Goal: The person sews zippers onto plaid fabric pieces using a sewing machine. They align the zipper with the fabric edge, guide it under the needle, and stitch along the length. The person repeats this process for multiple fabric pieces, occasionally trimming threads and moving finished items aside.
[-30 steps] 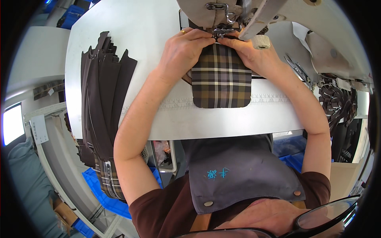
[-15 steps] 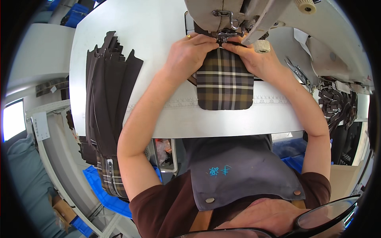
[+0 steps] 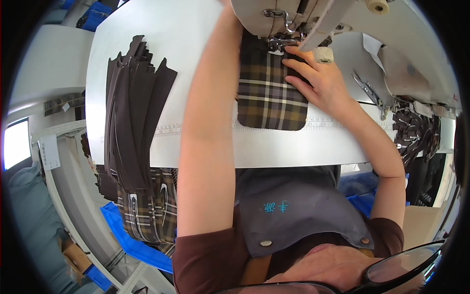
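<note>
My left forearm (image 3: 208, 98) stretches up past the left side of the plaid piece (image 3: 267, 110), with its hand hidden at the top behind the machine. My right hand (image 3: 316, 81) rests on the piece's right side, fingers spread and curved, tips just right of and below the presser foot (image 3: 280, 41). The plaid piece is flat, rounded at its lower corners, brown, black and cream, lying under the needle area of the grey sewing machine (image 3: 387, 44). A small white bit shows on it by the foot.
Long dark fabric strips (image 3: 129, 117) lie on the table's left (image 3: 196, 14), over plaid pieces with zippers (image 3: 147, 215) hanging above a blue bin (image 3: 112, 220). Scissors (image 3: 367, 90) lie right of my hand, near a bundle of dark pieces (image 3: 411, 130). A ruler scale runs along the table front.
My left hand has left the presser foot and reached up out of sight. My right fingers have spread downward over the plaid piece, which sits slightly higher and further left.
</note>
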Available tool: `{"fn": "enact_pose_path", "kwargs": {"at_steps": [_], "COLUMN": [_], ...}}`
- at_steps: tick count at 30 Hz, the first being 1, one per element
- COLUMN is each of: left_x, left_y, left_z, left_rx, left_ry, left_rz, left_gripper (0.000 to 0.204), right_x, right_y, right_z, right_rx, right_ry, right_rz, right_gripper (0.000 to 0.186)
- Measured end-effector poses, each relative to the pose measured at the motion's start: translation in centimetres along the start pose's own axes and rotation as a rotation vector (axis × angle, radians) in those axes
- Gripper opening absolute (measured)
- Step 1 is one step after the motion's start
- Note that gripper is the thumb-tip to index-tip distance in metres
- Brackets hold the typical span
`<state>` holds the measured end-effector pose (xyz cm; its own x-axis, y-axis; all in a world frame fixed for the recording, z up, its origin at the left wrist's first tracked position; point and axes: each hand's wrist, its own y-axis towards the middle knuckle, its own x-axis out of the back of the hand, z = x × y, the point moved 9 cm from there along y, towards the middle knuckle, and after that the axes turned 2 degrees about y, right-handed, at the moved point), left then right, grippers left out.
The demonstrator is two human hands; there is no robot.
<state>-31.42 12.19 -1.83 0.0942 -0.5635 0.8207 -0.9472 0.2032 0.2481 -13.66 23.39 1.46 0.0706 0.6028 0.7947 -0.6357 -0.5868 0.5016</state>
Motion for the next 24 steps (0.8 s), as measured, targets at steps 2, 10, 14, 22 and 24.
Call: {"fn": "enact_pose_path", "kwargs": {"at_steps": [2, 10, 14, 22, 24], "left_x": [-2.4, 0.2, 6.5, 14.8, 13.6], "left_y": [0.9, 2.2, 0.6, -16.5, -22.8], "left_z": [-0.3, 2.8, 7.6, 7.1, 3.6], "left_rx": [0.006, 0.103, 0.248, 0.42, 0.492], "left_ry": [0.054, -0.151, -0.529, -1.437, -1.573], "left_rz": [0.035, -0.165, -0.41, -0.593, -0.532], "left_gripper": [0.027, 0.027, 0.027, 0.027, 0.032], "right_x": [0.1, -0.3, -0.1, 1.1, 0.7], "right_y": [-0.1, -0.6, -0.3, 1.6, 1.8], "right_z": [-0.3, 2.4, 0.7, -7.3, -8.4], "right_rx": [0.004, 0.05, -0.018, -0.248, -0.26], "right_ry": [-0.019, -0.103, -0.278, -0.292, -0.236], "right_rz": [-0.008, 0.109, 0.117, 0.189, 0.195], "right_gripper": [0.03, 0.046, 0.06, 0.033, 0.037]}}
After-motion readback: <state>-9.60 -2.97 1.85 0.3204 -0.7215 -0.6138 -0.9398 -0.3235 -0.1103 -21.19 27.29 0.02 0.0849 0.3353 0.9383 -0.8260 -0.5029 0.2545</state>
